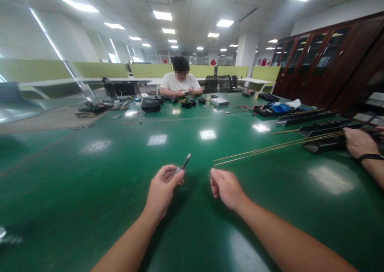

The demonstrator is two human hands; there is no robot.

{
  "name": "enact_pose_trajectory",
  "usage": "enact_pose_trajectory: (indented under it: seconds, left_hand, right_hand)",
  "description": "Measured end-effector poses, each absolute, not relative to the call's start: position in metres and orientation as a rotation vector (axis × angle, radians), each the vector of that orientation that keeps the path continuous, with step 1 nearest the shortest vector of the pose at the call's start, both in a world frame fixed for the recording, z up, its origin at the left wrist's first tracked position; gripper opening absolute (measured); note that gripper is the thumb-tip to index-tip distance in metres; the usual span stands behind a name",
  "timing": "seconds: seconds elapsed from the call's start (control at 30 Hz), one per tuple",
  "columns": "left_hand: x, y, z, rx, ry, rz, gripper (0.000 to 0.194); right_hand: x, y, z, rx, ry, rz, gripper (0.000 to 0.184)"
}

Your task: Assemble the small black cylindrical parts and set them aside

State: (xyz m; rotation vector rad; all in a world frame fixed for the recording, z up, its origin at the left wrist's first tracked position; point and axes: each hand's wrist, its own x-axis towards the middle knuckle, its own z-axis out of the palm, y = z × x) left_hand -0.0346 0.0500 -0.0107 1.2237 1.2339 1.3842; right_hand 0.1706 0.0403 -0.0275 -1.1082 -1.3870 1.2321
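My left hand (163, 186) is closed around a small slim tool with a grey body, a dark shaft (186, 162) and a pale tip pointing up and to the right. Its exact kind is too small to tell. To the right, my right hand (226, 188) has its thumb and fingers pinched together above the green tabletop (120, 208). Whatever lies in that pinch, if anything, is hidden. Just beyond my right fingertips are the ends of long thin brass-coloured rods (255, 151), apart from my hand.
At the right, another person's hand (361, 143) rests at the rods near black metal channels (324, 142). A person in white (180, 82) sits across the table, handling a small object. Along the far side are a black case (151, 105), a silver box (219, 101) and a blue item (280, 108).
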Motion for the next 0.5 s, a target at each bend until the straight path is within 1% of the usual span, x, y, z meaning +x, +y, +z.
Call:
enact_pose_trajectory:
  seconds: [0.1, 0.17, 0.27, 0.3, 0.4, 0.5]
  left_hand:
    - [-0.035, 0.050, -0.009, 1.215, 1.209, 1.367, 0.041]
    - [-0.036, 0.050, -0.008, 1.231, 1.226, 1.348, 0.043]
    - [-0.036, 0.049, -0.010, 1.274, 1.256, 1.294, 0.058]
    - [-0.036, 0.049, -0.011, 1.302, 1.268, 1.269, 0.061]
    - [-0.035, 0.043, -0.009, 1.401, 1.320, 1.205, 0.055]
    - [-0.033, 0.031, 0.007, 1.459, 1.391, 1.179, 0.054]
  right_hand:
    - [0.169, 0.041, -0.029, -1.107, -1.412, 1.235, 0.050]
    - [0.168, 0.041, -0.029, -1.100, -1.430, 1.231, 0.050]
    - [0.168, 0.040, -0.029, -1.100, -1.461, 1.215, 0.050]
    - [0.168, 0.040, -0.029, -1.100, -1.468, 1.210, 0.049]
    - [0.169, 0.040, -0.028, -1.088, -1.476, 1.203, 0.049]
    - [0.169, 0.038, -0.026, -1.080, -1.512, 1.182, 0.048]
